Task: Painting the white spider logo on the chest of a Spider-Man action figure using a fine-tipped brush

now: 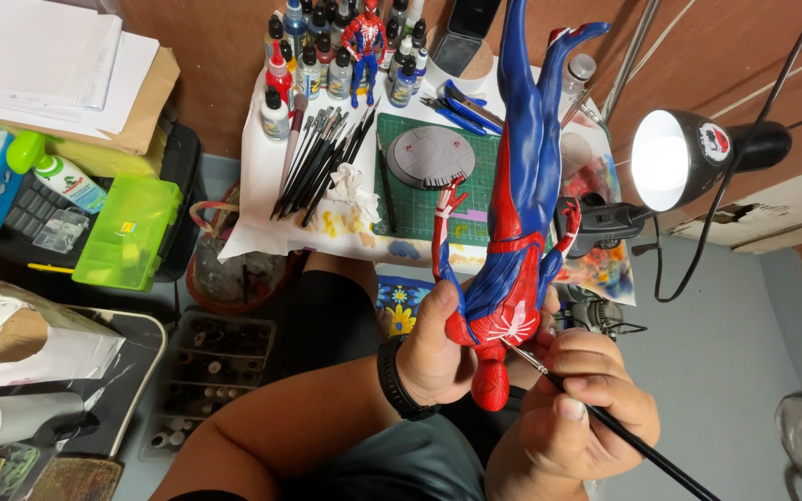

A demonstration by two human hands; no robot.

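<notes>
My left hand grips a red and blue superhero figure by its torso, holding it upside down with the legs pointing away from me. My right hand holds a thin black paintbrush; its tip touches the figure's chest by the white spider emblem. A black watch sits on my left wrist.
A small table ahead holds a green cutting mat, a round grey base, a row of brushes, several paint bottles and a second small figure. A lit desk lamp stands right. A green plastic box lies left.
</notes>
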